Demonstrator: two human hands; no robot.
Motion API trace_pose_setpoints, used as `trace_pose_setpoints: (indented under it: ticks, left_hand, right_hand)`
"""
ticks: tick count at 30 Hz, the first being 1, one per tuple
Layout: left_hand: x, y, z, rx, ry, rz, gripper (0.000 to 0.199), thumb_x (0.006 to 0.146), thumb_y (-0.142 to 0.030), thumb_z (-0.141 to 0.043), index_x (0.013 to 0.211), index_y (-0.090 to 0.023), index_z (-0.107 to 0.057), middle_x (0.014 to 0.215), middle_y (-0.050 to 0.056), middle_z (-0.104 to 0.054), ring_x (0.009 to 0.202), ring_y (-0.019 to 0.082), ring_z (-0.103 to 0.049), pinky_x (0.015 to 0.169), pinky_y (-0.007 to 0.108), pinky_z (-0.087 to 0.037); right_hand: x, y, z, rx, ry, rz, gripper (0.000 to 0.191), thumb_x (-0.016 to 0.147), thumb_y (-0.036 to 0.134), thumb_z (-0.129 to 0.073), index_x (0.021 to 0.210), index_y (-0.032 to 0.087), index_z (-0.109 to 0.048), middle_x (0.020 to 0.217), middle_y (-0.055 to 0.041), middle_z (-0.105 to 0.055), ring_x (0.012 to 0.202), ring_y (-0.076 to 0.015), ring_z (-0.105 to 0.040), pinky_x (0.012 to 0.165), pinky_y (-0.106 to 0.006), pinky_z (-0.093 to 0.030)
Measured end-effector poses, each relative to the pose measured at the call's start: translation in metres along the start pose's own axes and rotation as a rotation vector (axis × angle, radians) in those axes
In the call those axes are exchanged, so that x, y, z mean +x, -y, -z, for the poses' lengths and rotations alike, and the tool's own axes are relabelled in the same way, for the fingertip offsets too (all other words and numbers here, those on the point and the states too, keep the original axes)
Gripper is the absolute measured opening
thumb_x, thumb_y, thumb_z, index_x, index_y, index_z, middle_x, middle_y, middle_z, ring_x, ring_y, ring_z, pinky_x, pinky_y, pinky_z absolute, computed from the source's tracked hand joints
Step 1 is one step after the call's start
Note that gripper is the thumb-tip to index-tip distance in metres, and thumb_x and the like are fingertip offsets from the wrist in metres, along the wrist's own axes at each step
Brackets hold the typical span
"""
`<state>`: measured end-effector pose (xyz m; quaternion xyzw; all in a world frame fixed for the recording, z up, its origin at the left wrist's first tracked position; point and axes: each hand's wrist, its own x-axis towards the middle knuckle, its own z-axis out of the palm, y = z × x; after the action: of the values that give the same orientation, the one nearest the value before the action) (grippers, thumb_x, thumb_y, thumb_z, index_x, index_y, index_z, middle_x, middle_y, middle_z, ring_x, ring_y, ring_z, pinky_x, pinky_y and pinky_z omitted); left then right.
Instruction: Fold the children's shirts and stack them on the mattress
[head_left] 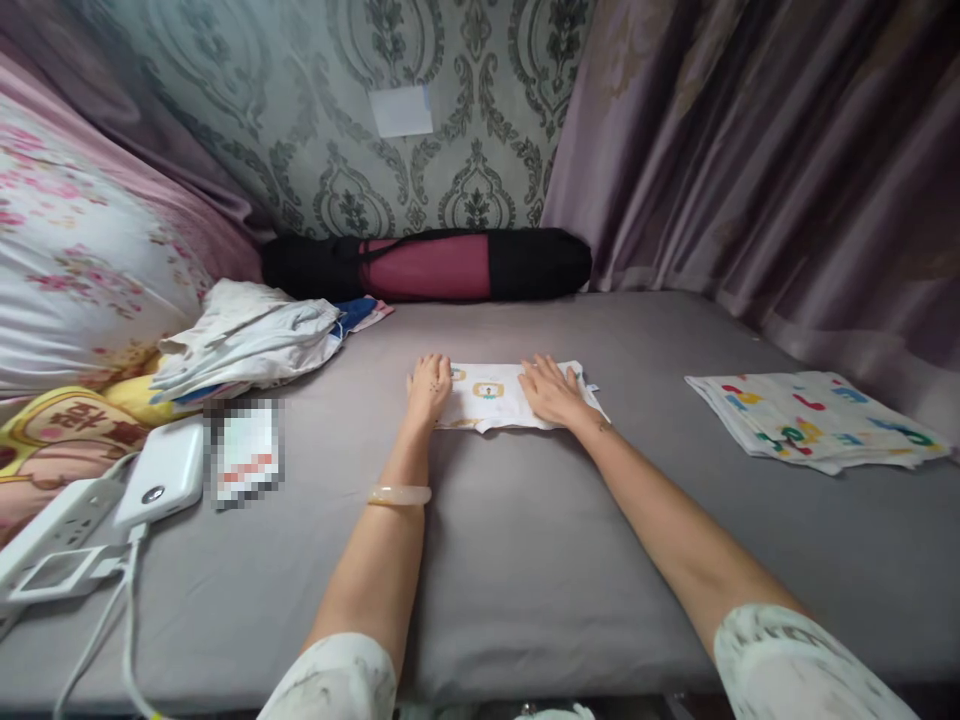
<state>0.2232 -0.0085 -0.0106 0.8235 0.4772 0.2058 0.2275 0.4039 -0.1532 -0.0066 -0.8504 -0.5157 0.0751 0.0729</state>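
Observation:
A folded white cloth (489,408) with small yellow and teal prints lies flat on the grey bed sheet in front of me. On its left end rests my left hand (430,384), fingers stretched out and pointing away from me. My right hand (553,390) lies flat over the right part of the cloth, its fingers spread. Both palms face down, and neither hand grips anything. What exact garment the cloth is cannot be made out.
Another folded white cloth (814,415) with colourful prints lies at the right. A pile of clothes (251,335) sits at the left, near a white power bank (163,470), a power strip (64,525) and cables. A black and maroon rolled bag (427,266) lies along the wall.

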Motion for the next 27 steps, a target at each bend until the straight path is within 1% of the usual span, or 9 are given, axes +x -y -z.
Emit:
trace_pose_setpoints:
  ticks: [4, 6, 8, 11, 13, 17, 21, 24, 27]
  left_hand:
    - [0.006, 0.015, 0.002, -0.064, -0.08, 0.036, 0.043, 0.098, -0.033, -0.028, 0.127, -0.018, -0.057, 0.14, 0.01, -0.055, 0.138, 0.025, -0.04, 0.112, 0.042, -0.033]
    - [0.009, 0.02, 0.004, -0.09, -0.112, 0.055, 0.041, 0.098, -0.03, -0.029, 0.119, -0.018, -0.062, 0.132, 0.011, -0.061, 0.13, 0.024, -0.049, 0.108, 0.038, -0.037]
    - [0.011, 0.023, 0.008, -0.115, -0.122, 0.072, 0.04, 0.098, -0.029, -0.029, 0.107, -0.017, -0.066, 0.118, 0.012, -0.067, 0.117, 0.024, -0.058, 0.1, 0.035, -0.042]
    - [0.012, 0.025, 0.011, -0.158, -0.128, 0.11, 0.039, 0.098, -0.029, -0.03, 0.092, -0.016, -0.067, 0.099, 0.011, -0.071, 0.098, 0.023, -0.064, 0.087, 0.031, -0.047]
    - [0.012, 0.025, 0.011, -0.182, -0.137, 0.122, 0.038, 0.097, -0.029, -0.031, 0.088, -0.016, -0.066, 0.094, 0.01, -0.07, 0.093, 0.021, -0.064, 0.083, 0.03, -0.047]
    - [0.013, 0.024, 0.007, -0.187, -0.129, 0.117, 0.037, 0.097, -0.029, -0.033, 0.09, -0.016, -0.066, 0.096, 0.01, -0.071, 0.093, 0.021, -0.063, 0.084, 0.029, -0.045]
    - [0.014, 0.025, 0.005, -0.192, -0.102, 0.116, 0.037, 0.097, -0.028, -0.033, 0.1, -0.014, -0.066, 0.108, 0.012, -0.07, 0.101, 0.022, -0.063, 0.088, 0.03, -0.044]
    - [0.015, 0.025, 0.004, -0.204, -0.091, 0.119, 0.036, 0.097, -0.028, -0.034, 0.107, -0.015, -0.066, 0.115, 0.013, -0.069, 0.108, 0.021, -0.062, 0.092, 0.029, -0.043]
    - [0.016, 0.026, 0.002, -0.194, -0.096, 0.129, 0.036, 0.097, -0.028, -0.034, 0.108, -0.016, -0.066, 0.117, 0.012, -0.069, 0.11, 0.021, -0.062, 0.093, 0.029, -0.043]
  right_hand:
    - [0.001, 0.006, -0.009, -0.036, 0.014, -0.003, 0.061, 0.1, 0.046, -0.015, 0.152, 0.019, -0.031, 0.16, -0.0103, -0.025, 0.147, -0.0281, -0.017, 0.117, -0.053, -0.01]
    - [0.002, 0.006, -0.01, -0.051, 0.006, -0.004, 0.06, 0.1, 0.045, -0.017, 0.152, 0.02, -0.032, 0.159, -0.0098, -0.026, 0.147, -0.0287, -0.018, 0.117, -0.054, -0.011]
    - [0.003, 0.01, -0.009, -0.056, 0.007, -0.016, 0.059, 0.1, 0.045, -0.018, 0.151, 0.02, -0.033, 0.159, -0.0107, -0.026, 0.146, -0.0297, -0.019, 0.116, -0.055, -0.012]
    - [0.004, 0.026, -0.006, -0.051, -0.014, -0.01, 0.06, 0.1, 0.043, -0.017, 0.151, 0.017, -0.034, 0.16, -0.0132, -0.024, 0.147, -0.0294, -0.016, 0.116, -0.057, -0.01]
    - [0.005, 0.042, -0.006, -0.023, -0.024, 0.037, 0.06, 0.1, 0.042, -0.016, 0.152, 0.016, -0.031, 0.161, -0.0132, -0.02, 0.148, -0.0276, -0.013, 0.117, -0.054, -0.009]
    - [0.005, 0.063, -0.013, 0.009, 0.001, 0.095, 0.061, 0.1, 0.044, -0.016, 0.153, 0.015, -0.029, 0.16, -0.0129, -0.021, 0.148, -0.0266, -0.014, 0.118, -0.051, -0.008]
    - [0.004, 0.065, -0.018, -0.026, -0.008, 0.091, 0.062, 0.1, 0.045, -0.015, 0.152, 0.014, -0.032, 0.159, -0.0134, -0.024, 0.148, -0.0259, -0.015, 0.118, -0.05, -0.007]
    - [0.004, 0.065, -0.016, -0.03, 0.025, 0.079, 0.062, 0.1, 0.044, -0.015, 0.152, 0.014, -0.031, 0.16, -0.0134, -0.023, 0.147, -0.0267, -0.016, 0.118, -0.051, -0.008]
    - [0.005, 0.075, -0.014, -0.014, 0.013, 0.07, 0.06, 0.101, 0.041, -0.017, 0.152, 0.013, -0.031, 0.16, -0.015, -0.022, 0.148, -0.0279, -0.015, 0.117, -0.054, -0.007]
